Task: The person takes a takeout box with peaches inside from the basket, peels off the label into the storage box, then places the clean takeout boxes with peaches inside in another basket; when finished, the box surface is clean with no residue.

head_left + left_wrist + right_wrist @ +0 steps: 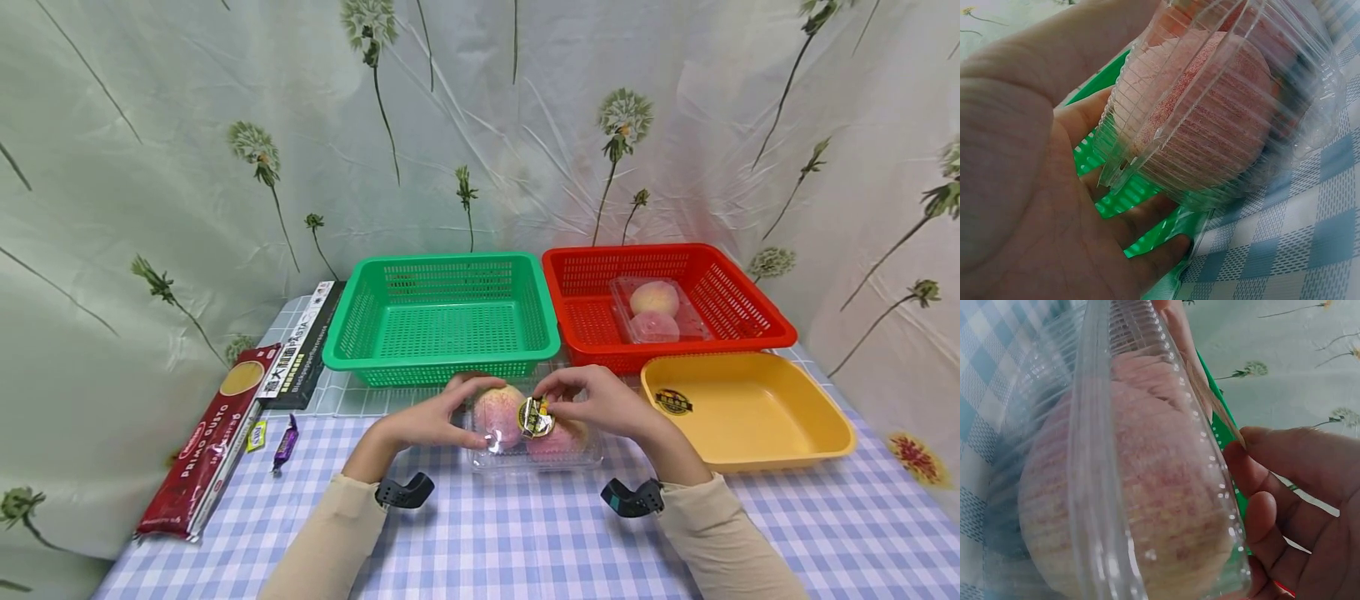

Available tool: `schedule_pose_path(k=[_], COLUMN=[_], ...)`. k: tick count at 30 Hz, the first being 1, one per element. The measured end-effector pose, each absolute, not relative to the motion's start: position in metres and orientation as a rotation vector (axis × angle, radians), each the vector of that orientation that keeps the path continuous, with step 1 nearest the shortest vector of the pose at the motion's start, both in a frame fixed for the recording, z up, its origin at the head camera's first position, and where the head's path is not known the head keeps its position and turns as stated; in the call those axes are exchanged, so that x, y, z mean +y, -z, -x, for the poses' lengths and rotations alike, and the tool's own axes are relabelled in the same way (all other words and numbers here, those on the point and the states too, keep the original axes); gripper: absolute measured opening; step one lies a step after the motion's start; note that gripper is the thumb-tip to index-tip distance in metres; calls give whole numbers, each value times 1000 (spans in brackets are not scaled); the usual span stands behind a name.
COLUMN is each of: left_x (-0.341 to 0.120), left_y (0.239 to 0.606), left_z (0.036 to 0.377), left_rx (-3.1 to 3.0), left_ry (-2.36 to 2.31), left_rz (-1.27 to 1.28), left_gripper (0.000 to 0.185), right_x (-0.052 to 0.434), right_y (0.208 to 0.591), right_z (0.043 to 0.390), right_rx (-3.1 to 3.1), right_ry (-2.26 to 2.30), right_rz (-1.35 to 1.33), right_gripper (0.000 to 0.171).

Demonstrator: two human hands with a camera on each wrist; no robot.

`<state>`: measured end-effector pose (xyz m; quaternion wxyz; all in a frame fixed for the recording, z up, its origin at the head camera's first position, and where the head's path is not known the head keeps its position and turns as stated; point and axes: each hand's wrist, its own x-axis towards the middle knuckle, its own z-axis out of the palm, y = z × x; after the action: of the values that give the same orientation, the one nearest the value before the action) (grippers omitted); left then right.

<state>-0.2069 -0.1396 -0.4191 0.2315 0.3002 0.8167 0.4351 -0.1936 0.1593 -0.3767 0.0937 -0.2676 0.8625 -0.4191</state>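
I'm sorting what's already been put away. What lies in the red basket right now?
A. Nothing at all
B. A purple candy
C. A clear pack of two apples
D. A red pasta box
C: in the head view the red basket holds a clear pack with two pale pink apples inside, while the green basket beside it shows only its mesh floor.

Counts: 2 mesh baskets, one green (442, 312), one red (720, 287). 1 yellow tray (750, 408). 2 clear clamshell packs, each with 2 pink apples: one in the red basket (655, 310), one on the desk (534, 433). So 4 apples total. 2 long pasta boxes, one red (206, 450), one black (300, 350). 2 small wrapped candies (285, 442). 2 hands in view.
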Motion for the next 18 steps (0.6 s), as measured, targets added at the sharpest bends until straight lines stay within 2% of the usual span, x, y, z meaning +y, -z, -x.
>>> schedule_pose_path(k=[8,18], left_x=[-140,-141], left_y=[418,422], left_z=[207,209], left_rx=[2236,2073], left_ry=[-1205,-1329], left_rz=[-825,-859], left_gripper=[82,86], right_x=[185,259], right_y=[370,356], right_z=[195,192], right_rx=[2477,2610], right_ry=[1421,1482], right_rz=[757,608], right_gripper=[23,27])
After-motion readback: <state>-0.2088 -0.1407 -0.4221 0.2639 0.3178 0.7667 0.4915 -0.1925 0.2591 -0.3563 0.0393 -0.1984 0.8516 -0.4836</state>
